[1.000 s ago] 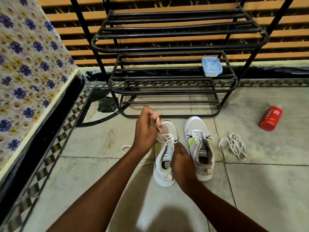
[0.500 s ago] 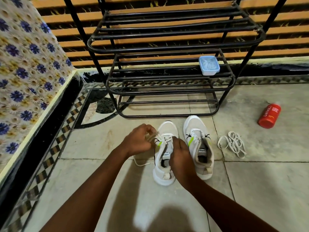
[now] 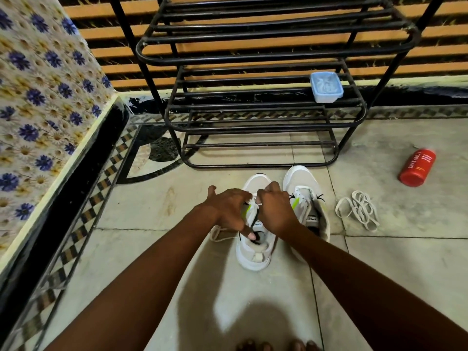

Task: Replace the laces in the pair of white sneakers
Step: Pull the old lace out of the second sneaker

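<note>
One black metal shoe rack [image 3: 253,117] against the slatted wall, four tiers in view, standing on the tiled floor [image 3: 152,206]. One bed with a flowered cover [image 3: 38,97] along the left. Two white sneakers [image 3: 307,198] side by side on the floor just before the rack, toes toward it. Two hands over the left sneaker [image 3: 254,254]: left hand [image 3: 228,209] laid across its lacing, fingers mostly straight, one fingertip at the shoe's opening, grip on anything not discernible; right hand [image 3: 274,209] curled, pinching a white lace [image 3: 258,204] at the eyelets. One loose lace bundle [image 3: 359,209] right of the pair. One red bottle [image 3: 417,167] lying further right. One pale blue lidded box [image 3: 326,86] on a rack tier.
</note>
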